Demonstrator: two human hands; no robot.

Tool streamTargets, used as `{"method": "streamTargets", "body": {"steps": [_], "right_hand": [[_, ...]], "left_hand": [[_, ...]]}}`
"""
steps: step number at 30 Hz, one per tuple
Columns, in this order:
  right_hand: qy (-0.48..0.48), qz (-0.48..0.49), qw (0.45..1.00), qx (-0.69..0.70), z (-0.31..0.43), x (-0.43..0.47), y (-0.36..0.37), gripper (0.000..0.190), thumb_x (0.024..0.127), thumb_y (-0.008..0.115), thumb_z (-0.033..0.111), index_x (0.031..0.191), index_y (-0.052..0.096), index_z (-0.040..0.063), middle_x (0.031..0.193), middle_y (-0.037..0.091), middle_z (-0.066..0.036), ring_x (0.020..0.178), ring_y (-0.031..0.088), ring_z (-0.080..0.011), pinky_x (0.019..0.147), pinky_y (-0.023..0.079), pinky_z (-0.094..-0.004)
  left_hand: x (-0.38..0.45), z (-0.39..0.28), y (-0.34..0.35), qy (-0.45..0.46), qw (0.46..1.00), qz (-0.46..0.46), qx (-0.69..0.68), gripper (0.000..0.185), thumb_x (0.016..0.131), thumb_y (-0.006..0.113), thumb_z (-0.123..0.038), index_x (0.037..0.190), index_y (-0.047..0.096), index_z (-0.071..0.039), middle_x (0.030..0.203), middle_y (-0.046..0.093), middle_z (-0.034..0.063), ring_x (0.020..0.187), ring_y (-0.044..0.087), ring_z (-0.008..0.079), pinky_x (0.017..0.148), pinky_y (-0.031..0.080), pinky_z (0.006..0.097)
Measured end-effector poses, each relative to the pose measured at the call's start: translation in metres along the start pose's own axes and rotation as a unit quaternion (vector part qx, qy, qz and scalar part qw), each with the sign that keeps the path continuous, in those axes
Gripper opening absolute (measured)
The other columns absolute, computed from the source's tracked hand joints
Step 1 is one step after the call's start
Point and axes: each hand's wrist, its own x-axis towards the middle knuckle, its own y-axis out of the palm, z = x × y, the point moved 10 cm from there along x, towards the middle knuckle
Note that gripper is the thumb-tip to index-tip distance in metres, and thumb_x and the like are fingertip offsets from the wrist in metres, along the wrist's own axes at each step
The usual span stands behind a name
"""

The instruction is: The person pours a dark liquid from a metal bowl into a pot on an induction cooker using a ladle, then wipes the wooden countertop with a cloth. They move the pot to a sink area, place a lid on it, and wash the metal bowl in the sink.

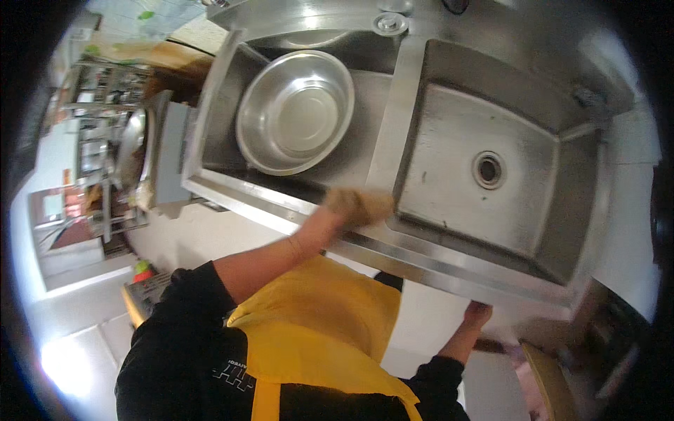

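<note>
My left hand (340, 206), smeared by motion, is at the front of the divider between two sink basins. It grips what looks like a tan cloth (375, 207), too blurred to name surely. Below the front edge of the stainless steel sink (421, 258) is my right hand (478, 311), its fingers partly hidden by that edge. A round stainless steel bowl (308, 118) sits tilted in the left basin (371, 97). In the right basin (468, 205), dark specks lie around a round drain (489, 170).
A round metal drain fitting (390, 23) is on the back ledge. Metal shelving (95, 105) with kitchenware stands to the left, beside a grey panel (172, 152). A wooden board edge (547, 379) shows at lower right. I wear a yellow apron (326, 326).
</note>
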Motion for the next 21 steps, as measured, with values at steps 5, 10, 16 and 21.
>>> {"method": "streamTargets", "body": {"steps": [5, 10, 16, 21], "right_hand": [[-0.044, 0.153, 0.982, -0.102, 0.046, -0.171, 0.08, 0.021, 0.099, 0.055, 0.025, 0.091, 0.06, 0.006, 0.079, 0.062, -0.004, 0.071, 0.058, -0.014, 0.059, 0.048, -0.0241], [-0.092, 0.136, 0.982, -0.091, 0.019, -0.297, 0.178, 0.02, 0.097, 0.058, 0.026, 0.089, 0.06, 0.008, 0.076, 0.06, -0.002, 0.069, 0.055, -0.0117, 0.054, 0.044, -0.0222], [-0.087, 0.164, 0.973, -0.139, -0.058, -0.378, 0.276, 0.026, 0.1, 0.053, 0.026, 0.085, 0.06, 0.006, 0.075, 0.055, -0.003, 0.063, 0.049, -0.0123, 0.049, 0.04, -0.0231], [-0.075, 0.24, 0.949, -0.192, -0.089, -0.386, 0.311, 0.031, 0.101, 0.049, 0.027, 0.084, 0.059, 0.002, 0.074, 0.051, -0.004, 0.059, 0.043, -0.0127, 0.044, 0.036, -0.0231]], "left_hand": [[0.021, -0.036, -0.077, -0.106, 0.793, 0.137, -0.584, 0.062, 0.088, 0.048, -0.042, 0.14, 0.043, -0.009, 0.139, 0.049, 0.0153, 0.126, 0.048, 0.0373, 0.108, 0.036, 0.0545], [0.114, -0.022, -0.221, -0.001, 0.925, 0.046, -0.378, 0.062, 0.09, 0.051, -0.043, 0.14, 0.043, -0.008, 0.141, 0.047, 0.017, 0.128, 0.046, 0.0365, 0.109, 0.035, 0.053], [0.213, 0.04, -0.275, 0.093, 0.894, -0.063, 0.433, 0.069, 0.093, 0.05, -0.047, 0.148, 0.033, -0.008, 0.154, 0.026, 0.0187, 0.141, 0.026, 0.0406, 0.112, 0.026, 0.0549], [0.245, 0.065, -0.261, 0.035, 0.818, -0.047, 0.573, 0.073, 0.093, 0.049, -0.048, 0.153, 0.023, -0.013, 0.159, 0.016, 0.0162, 0.145, 0.014, 0.043, 0.113, 0.019, 0.0585]]}}
